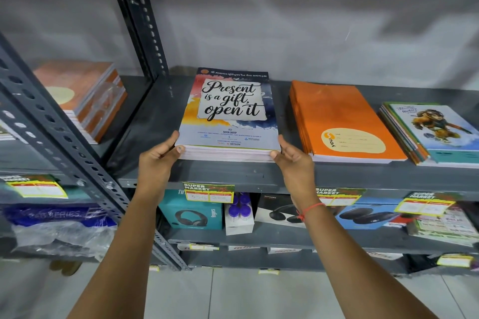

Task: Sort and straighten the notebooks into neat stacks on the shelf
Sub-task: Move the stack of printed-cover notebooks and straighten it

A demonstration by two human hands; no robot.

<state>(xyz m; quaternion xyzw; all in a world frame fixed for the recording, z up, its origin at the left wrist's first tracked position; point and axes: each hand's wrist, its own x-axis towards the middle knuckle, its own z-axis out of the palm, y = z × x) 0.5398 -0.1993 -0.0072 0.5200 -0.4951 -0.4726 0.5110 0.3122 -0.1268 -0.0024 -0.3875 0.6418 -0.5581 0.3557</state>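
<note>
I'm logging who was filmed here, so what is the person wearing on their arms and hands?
Both forearms are bare, with no sleeves or gloves in view. The right hand has a thin red-orange thread tied round its wrist, a loose end hanging. The left hand and its wrist carry nothing visible: no watch, no rings.

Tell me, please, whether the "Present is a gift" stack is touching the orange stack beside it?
Apart. The head view shows a bare strip of grey shelf running between the "Present is a gift" stack and the orange stack.
</note>
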